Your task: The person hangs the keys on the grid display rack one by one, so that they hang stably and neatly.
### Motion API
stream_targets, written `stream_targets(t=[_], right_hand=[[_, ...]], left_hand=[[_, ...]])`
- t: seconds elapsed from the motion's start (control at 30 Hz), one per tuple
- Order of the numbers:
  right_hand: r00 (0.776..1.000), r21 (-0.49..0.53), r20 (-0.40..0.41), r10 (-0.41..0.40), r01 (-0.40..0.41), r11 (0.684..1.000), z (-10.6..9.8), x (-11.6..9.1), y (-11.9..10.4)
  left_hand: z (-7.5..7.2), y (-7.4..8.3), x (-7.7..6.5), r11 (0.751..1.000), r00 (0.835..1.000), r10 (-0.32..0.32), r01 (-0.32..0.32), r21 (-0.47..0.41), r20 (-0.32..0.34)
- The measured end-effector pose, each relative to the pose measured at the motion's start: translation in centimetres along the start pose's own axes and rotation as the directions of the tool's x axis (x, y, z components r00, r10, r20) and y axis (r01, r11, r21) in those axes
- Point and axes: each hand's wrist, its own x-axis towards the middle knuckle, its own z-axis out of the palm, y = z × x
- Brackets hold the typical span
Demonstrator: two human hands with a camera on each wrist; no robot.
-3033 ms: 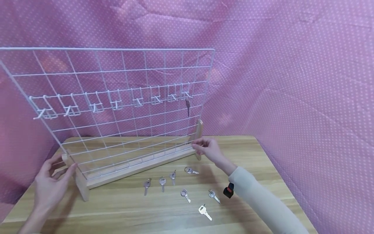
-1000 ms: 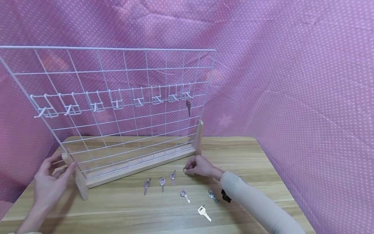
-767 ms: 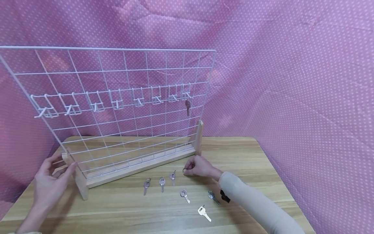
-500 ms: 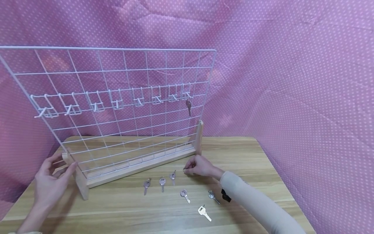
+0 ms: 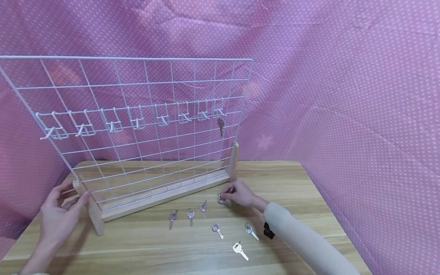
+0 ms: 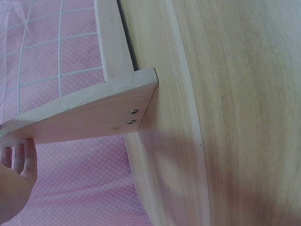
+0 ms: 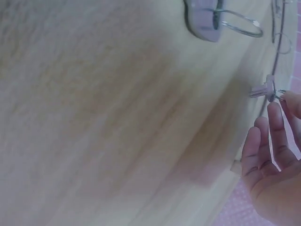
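Head: left hand [image 5: 59, 215], 8 o'clock, clasps wire rack's [image 5: 137, 58] wooden upright [image 5: 94, 217]; right hand [image 5: 241, 194], 5 o'clock, pinches key [image 5: 222, 199] low at table [image 5: 288, 183]; hands apart | Left wrist: fingers [image 6: 30, 159] on upright, 8 o'clock | Right wrist: key, 3 o'clock, held by its ring [image 7: 280, 92]

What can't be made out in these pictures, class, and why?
- Rack: upper left corner cut off by the left edge, head view.
- Hanging key: any lettering too small, head view.
- Left hand: partly cut off by the left edge, left wrist view.
- Held key: part of its ring behind the right hand, right wrist view.
- Near key: cut off by the top edge, right wrist view.
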Motion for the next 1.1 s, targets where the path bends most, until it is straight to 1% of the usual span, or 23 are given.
stream_targets(t=[0.13, 0.23, 0.37, 0.5, 0.57, 0.67, 0.87, 0.93, 1.1], right_hand=[[0.999, 0.039, -0.024, 0.025, -0.024, 0.999, -1.0, -0.7, -0.9], [0.999, 0.068, -0.049, 0.024, -0.020, 0.997, -1.8, -1.0, -1.5], [0.996, 0.137, -0.093, 0.000, 0.013, 0.990, -3.0, -1.2, -2.4], [0.992, 0.234, -0.123, -0.006, 0.035, 0.972, -4.0, -1.4, -3.8], [0.990, 0.282, -0.138, 0.004, 0.035, 0.959, -4.6, -1.5, -4.7], [0.985, 0.332, -0.170, -0.003, 0.060, 0.941, -5.4, -1.6, -6.2], [0.965, 0.421, -0.259, -0.044, 0.153, 0.894, -6.8, -1.4, -10.0], [0.957, 0.444, -0.286, -0.044, 0.173, 0.879, -7.1, -1.4, -11.3], [0.939, 0.475, -0.340, -0.040, 0.209, 0.855, -7.5, -1.1, -14.5]], left_hand=[[0.0, 0.0, 0.0, 1.000, 1.000, 0.004, -0.004, 0.002, 0.000], [0.1, 0.0, 0.0, 1.000, 1.000, 0.030, -0.030, -0.005, -0.002], [0.2, 0.0, -0.1, 0.998, 0.998, 0.059, -0.060, -0.022, -0.011], [0.1, 0.0, -0.2, 0.999, 0.999, 0.033, -0.034, -0.039, -0.016], [0.1, -0.1, -0.1, 0.999, 1.000, 0.018, -0.019, -0.034, -0.013], [0.2, -0.1, -0.1, 0.999, 1.000, 0.013, -0.013, -0.031, -0.005], [0.2, -0.2, -0.1, 0.999, 1.000, 0.022, -0.022, -0.032, -0.003], [0.2, -0.2, -0.1, 0.999, 1.000, 0.020, -0.021, -0.030, -0.004], [0.1, -0.1, -0.1, 0.999, 0.999, 0.029, -0.030, -0.029, -0.012]])
